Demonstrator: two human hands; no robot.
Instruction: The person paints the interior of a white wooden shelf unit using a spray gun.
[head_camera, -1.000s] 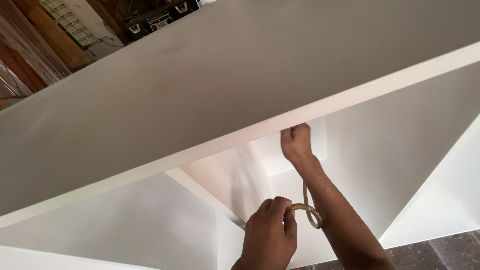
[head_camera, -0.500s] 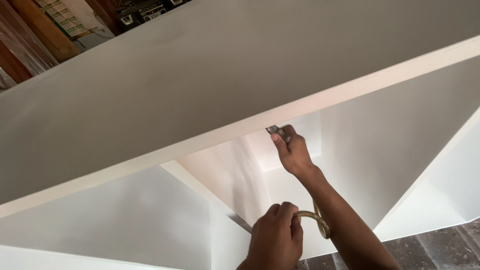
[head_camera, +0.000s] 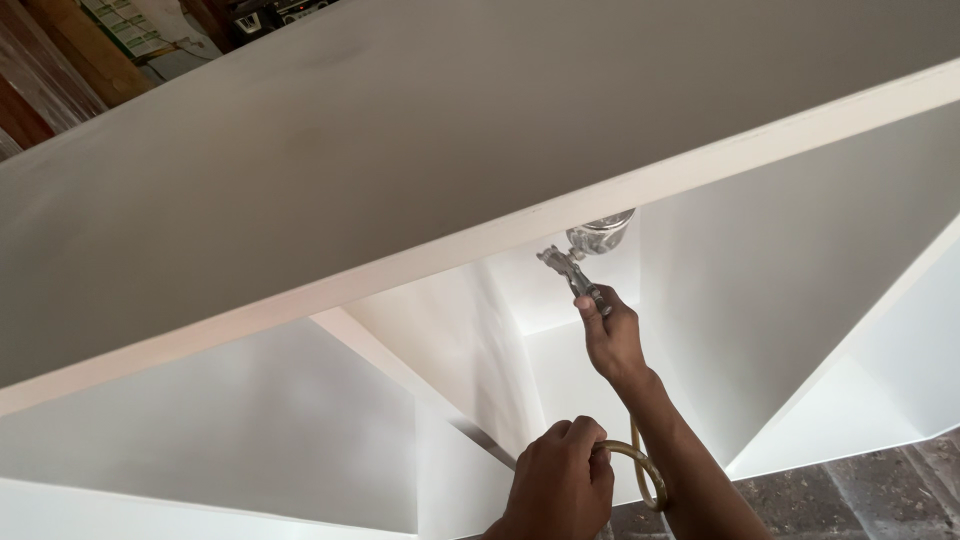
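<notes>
Spray gun (head_camera: 585, 258) now shows clear of the white cabinet (head_camera: 400, 170) top's edge, more of it visible than before. Right hand (head_camera: 612, 335) is closed round its handle inside the compartment; the gun's length runs up-left, cup uppermost. Left hand (head_camera: 560, 485) is fisted on the looped hose (head_camera: 645, 470).
</notes>
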